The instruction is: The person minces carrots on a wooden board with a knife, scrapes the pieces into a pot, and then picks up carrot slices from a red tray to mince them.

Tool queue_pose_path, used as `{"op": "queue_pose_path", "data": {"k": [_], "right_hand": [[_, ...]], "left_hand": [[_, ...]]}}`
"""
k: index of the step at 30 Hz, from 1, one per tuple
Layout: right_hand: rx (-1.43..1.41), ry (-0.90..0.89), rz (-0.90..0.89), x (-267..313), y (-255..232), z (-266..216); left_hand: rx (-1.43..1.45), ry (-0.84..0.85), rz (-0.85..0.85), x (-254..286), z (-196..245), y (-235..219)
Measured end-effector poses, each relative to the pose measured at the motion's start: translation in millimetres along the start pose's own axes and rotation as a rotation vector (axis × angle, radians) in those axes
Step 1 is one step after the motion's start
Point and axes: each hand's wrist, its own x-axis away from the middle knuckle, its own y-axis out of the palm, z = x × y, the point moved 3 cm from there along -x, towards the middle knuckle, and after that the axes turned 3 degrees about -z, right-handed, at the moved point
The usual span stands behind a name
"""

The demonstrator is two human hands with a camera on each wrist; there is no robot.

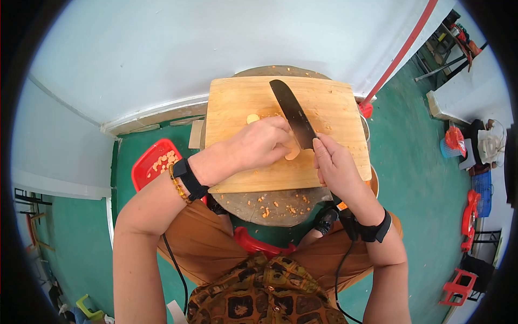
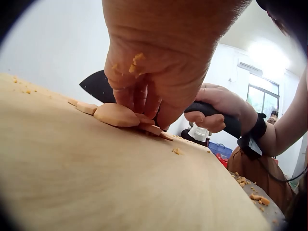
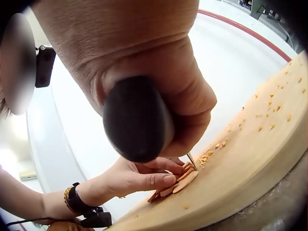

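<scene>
My right hand (image 1: 337, 164) grips the black handle of a knife, its dark blade (image 1: 294, 113) pointing up and left over the wooden board (image 1: 237, 181). Just left of the blade, my left hand (image 1: 256, 143) has its fingertips bent down onto orange slices (image 1: 292, 148). In the left wrist view the left hand (image 2: 156, 72) presses on thin overlapping slices (image 2: 115, 115), with the knife's blade (image 2: 96, 86) behind the fingers. The right wrist view shows the left hand's thumb and fingers around the slices (image 3: 185, 182), beside the blade edge. One pale slice (image 1: 252, 118) lies farther up the board.
Orange crumbs (image 1: 291, 209) lie on the round stand (image 1: 243, 208) under the board. At the left on the green floor stands a red basin (image 1: 141, 168) holding several slices. A metal bowl (image 1: 374, 181) is partly hidden by the right arm. A white wall (image 1: 162, 48) rises behind the board.
</scene>
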Motion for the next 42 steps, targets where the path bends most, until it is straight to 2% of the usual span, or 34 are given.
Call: {"op": "queue_pose_path", "data": {"k": [4,6,9,12,15,17,22,26,29,31,33,35,40,42], "right_hand": [[0.038,-0.018,0.047,3.5,-1.9,-14.1],[0.080,-0.082,0.038,0.2,0.0,-7.6],[0.119,-0.079,0.002,-1.8,0.5,-1.7],[0.082,-0.045,0.032,0.9,-0.4,-12.0],[0.058,-0.105,0.057,1.6,0.9,-13.6],[0.064,-0.124,0.044,-1.0,1.6,-7.7],[0.074,0.009,0.044,1.5,-1.9,-16.2],[0.127,-0.129,0.037,-2.9,0.7,-3.4],[0.056,-0.021,0.026,-3.0,-2.2,-6.9],[0.025,0.117,0.037,2.6,-6.6,-23.6],[0.077,-0.052,0.042,-1.1,0.5,-13.1],[0.093,-0.103,0.034,-2.6,0.6,-5.7],[0.034,0.091,0.030,2.5,-5.4,-20.1],[0.074,-0.043,0.012,-2.7,1.0,-8.5]], "left_hand": [[-0.032,-0.045,-0.049,-0.5,-1.8,1.7],[-0.034,-0.050,-0.045,-1.2,-1.1,2.1],[-0.022,-0.013,-0.024,-2.6,1.1,1.4],[-0.051,-0.026,-0.045,-2.1,-0.8,3.3],[-0.069,-0.080,-0.094,-1.8,-3.1,5.0],[-0.061,-0.056,-0.067,-2.6,-4.1,6.7],[-0.054,-0.078,-0.077,-1.5,-3.9,7.5],[-0.067,-0.069,-0.076,-2.2,-2.3,8.0],[-0.069,-0.048,-0.073,-3.3,-1.1,6.1],[-0.076,-0.060,-0.070,-1.1,-2.6,8.3],[-0.093,-0.078,-0.074,-1.1,-4.5,9.6],[-0.083,-0.056,-0.064,-2.3,-2.8,8.6],[-0.061,-0.065,-0.047,-0.6,-1.9,8.8],[-0.074,-0.072,-0.057,-0.3,-3.2,9.4]]}}
